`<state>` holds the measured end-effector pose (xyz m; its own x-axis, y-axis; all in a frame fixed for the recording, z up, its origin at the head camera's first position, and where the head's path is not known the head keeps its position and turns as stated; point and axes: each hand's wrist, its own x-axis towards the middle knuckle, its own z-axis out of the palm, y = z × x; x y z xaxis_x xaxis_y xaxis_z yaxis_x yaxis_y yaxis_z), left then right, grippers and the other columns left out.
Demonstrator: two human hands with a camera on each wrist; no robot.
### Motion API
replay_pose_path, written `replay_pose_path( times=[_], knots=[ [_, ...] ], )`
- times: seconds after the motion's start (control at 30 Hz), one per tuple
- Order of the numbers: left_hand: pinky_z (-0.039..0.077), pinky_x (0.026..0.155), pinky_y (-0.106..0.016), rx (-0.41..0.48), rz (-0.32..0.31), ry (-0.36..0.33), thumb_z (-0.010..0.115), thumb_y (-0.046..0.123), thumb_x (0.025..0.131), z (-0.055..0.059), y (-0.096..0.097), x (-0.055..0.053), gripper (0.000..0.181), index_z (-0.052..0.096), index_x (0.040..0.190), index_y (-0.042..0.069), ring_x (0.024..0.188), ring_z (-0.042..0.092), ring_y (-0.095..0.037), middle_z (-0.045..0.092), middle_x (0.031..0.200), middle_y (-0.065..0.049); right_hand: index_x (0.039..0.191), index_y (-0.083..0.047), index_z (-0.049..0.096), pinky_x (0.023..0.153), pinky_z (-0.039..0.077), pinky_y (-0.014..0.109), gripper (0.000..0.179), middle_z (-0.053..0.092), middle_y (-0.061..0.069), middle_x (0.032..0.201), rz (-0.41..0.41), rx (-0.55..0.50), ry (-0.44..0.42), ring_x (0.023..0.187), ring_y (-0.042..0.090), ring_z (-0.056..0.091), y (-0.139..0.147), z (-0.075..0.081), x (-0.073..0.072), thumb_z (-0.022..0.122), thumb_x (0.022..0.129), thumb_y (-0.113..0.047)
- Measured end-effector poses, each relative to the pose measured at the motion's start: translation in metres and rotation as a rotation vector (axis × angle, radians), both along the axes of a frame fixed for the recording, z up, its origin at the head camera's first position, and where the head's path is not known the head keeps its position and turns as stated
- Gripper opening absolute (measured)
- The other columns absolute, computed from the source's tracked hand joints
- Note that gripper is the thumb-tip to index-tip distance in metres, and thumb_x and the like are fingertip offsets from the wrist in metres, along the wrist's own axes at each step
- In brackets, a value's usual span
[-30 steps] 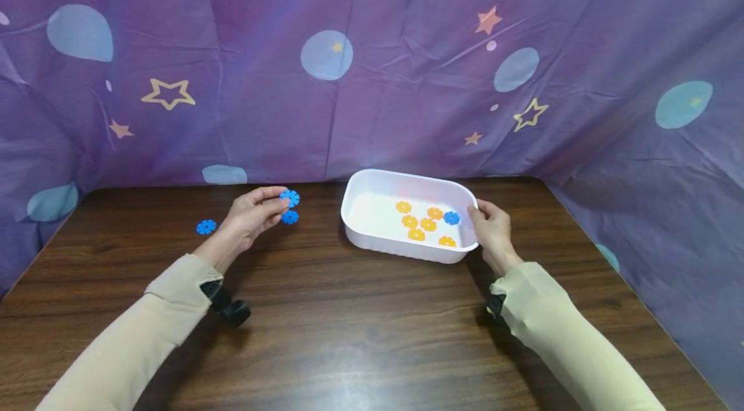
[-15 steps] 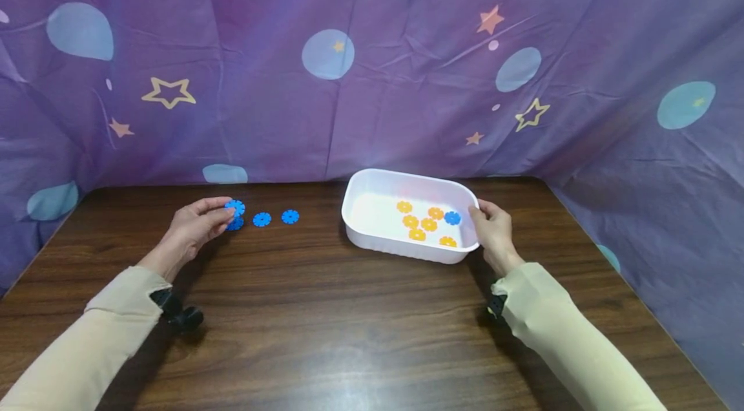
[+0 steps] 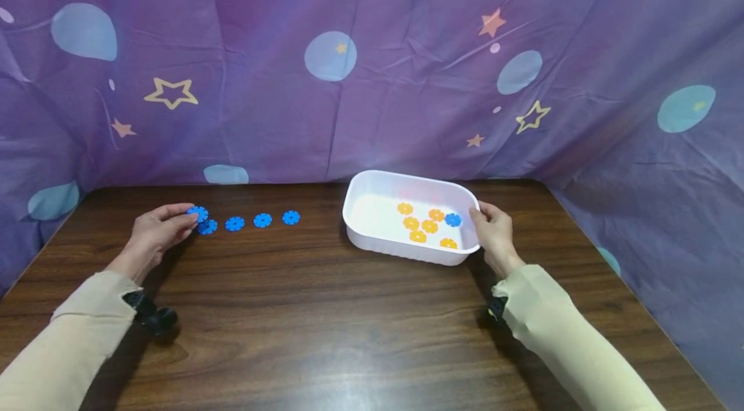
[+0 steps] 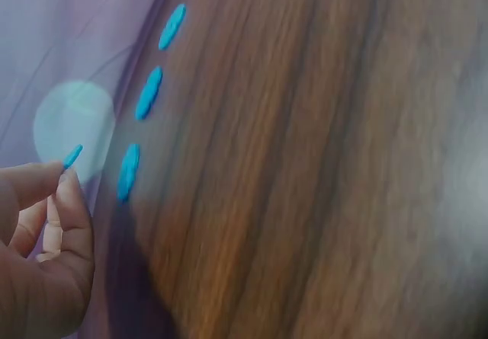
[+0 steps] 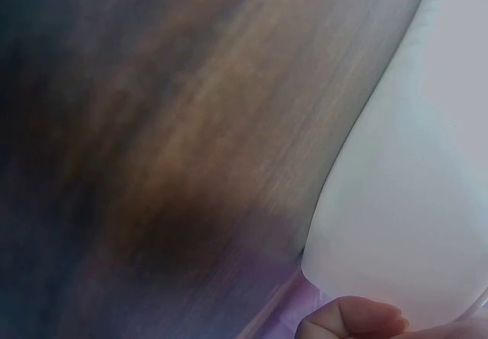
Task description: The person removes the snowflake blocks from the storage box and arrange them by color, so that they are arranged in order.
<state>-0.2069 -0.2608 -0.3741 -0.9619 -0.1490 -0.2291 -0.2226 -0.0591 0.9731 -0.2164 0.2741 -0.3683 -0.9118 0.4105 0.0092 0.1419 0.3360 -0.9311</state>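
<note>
My left hand (image 3: 158, 230) pinches a blue notched plastic disc (image 3: 198, 212) between thumb and fingers at the table's far left. In the left wrist view that same blue disc (image 4: 73, 156) is held edge-on, raised above the wood. A row of several like blue discs (image 3: 235, 223) lies flat on the table, stretching right from just beside the hand. At the right, my right hand (image 3: 494, 230) grips the end rim of a white plastic bin (image 3: 380, 242). Inside lie several orange notched discs (image 3: 429, 227) and one blue disc (image 3: 453, 220). The right wrist view shows fingers (image 5: 358, 316) on the bin wall.
The brown wooden table (image 3: 325, 314) reaches back to a purple cloth (image 3: 261, 126) with stars and balloon shapes. That cloth hangs along the far edge and the right side. A black wrist camera (image 3: 152, 315) sits under the left sleeve.
My left hand has travelled left along the row, still pinching the blue disc, and the discs it was covering now show. My right hand and the bin have stayed in place.
</note>
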Motion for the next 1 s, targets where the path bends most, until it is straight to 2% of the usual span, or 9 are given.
replay_pose_path(
  times=[0.17,0.33,0.5,0.67,0.73,0.8,0.9,0.93,1.0],
  knots=[
    [0.051,0.055,-0.012,-0.001,0.031,0.004,0.062,0.002,0.087,-0.003,-0.011,0.002,0.035,0.065,0.070,0.032,0.060,0.061,0.004,0.063,0.064,0.017,0.129,0.007,0.050,0.070,0.048,0.013,0.039,0.056,0.021,0.113,-0.001,-0.003,0.005,0.085,0.012,0.054,0.000,0.001,0.000,0.047,0.096,-0.012],
    [0.051,0.056,-0.012,-0.055,0.049,-0.026,0.061,0.002,0.088,-0.006,-0.017,0.002,0.035,0.063,0.069,0.032,0.059,0.060,0.005,0.062,0.062,0.018,0.130,0.007,0.049,0.070,0.048,0.011,0.039,0.056,0.021,0.116,-0.002,0.000,0.003,0.090,0.015,0.054,0.000,0.002,0.000,0.047,0.096,-0.012],
    [0.052,0.058,-0.012,-0.132,0.068,-0.067,0.060,0.003,0.088,-0.009,-0.022,0.001,0.034,0.060,0.069,0.032,0.059,0.058,0.007,0.061,0.061,0.021,0.130,0.007,0.050,0.069,0.048,0.012,0.039,0.056,0.020,0.115,-0.005,-0.002,-0.004,0.088,0.014,0.054,-0.001,0.001,0.000,0.047,0.096,-0.012],
    [0.052,0.058,-0.011,-0.179,0.070,-0.062,0.060,0.003,0.088,-0.012,-0.025,0.001,0.032,0.060,0.071,0.030,0.058,0.058,0.008,0.060,0.061,0.022,0.130,0.006,0.050,0.069,0.049,0.013,0.039,0.056,0.020,0.114,-0.005,0.001,-0.007,0.088,0.014,0.055,-0.001,0.000,0.000,0.046,0.096,-0.012],
    [0.052,0.058,-0.011,-0.226,0.064,-0.049,0.060,0.003,0.087,-0.013,-0.025,0.001,0.023,0.062,0.079,0.024,0.059,0.057,0.009,0.059,0.062,0.023,0.130,0.006,0.050,0.070,0.049,0.013,0.039,0.056,0.020,0.115,-0.005,0.000,-0.010,0.090,0.016,0.055,0.000,-0.001,0.000,0.046,0.096,-0.013],
    [0.052,0.059,-0.012,-0.280,0.058,-0.035,0.061,0.003,0.087,-0.014,-0.025,0.000,0.011,0.064,0.094,0.011,0.058,0.057,0.010,0.057,0.063,0.024,0.130,0.006,0.050,0.071,0.049,0.013,0.039,0.056,0.020,0.116,-0.007,0.001,-0.010,0.092,0.017,0.055,0.000,-0.001,0.000,0.046,0.096,-0.013],
    [0.052,0.058,-0.012,-0.393,0.051,-0.014,0.062,0.006,0.087,-0.014,-0.023,0.000,0.031,0.057,0.114,-0.010,0.057,0.056,0.011,0.054,0.064,0.025,0.130,0.006,0.050,0.071,0.048,0.013,0.039,0.056,0.020,0.117,-0.005,0.003,-0.011,0.092,0.017,0.055,0.000,-0.002,0.000,0.046,0.096,-0.013],
    [0.052,0.058,-0.012,-0.446,0.050,-0.012,0.063,0.008,0.087,-0.013,-0.023,0.000,0.038,0.054,0.117,-0.013,0.057,0.056,0.011,0.053,0.062,0.025,0.130,0.006,0.050,0.070,0.048,0.013,0.039,0.056,0.020,0.116,-0.006,0.003,-0.011,0.092,0.017,0.055,0.001,-0.002,0.000,0.046,0.096,-0.013],
    [0.047,0.065,-0.010,-0.575,0.055,-0.017,0.064,0.014,0.087,-0.012,-0.022,0.001,0.043,0.055,0.118,-0.013,0.069,0.057,0.007,0.054,0.061,0.024,0.130,0.006,0.050,0.070,0.049,0.013,0.039,0.056,0.021,0.117,-0.003,0.001,-0.012,0.091,0.017,0.055,0.001,-0.002,-0.001,0.046,0.096,-0.013]
  ],
)
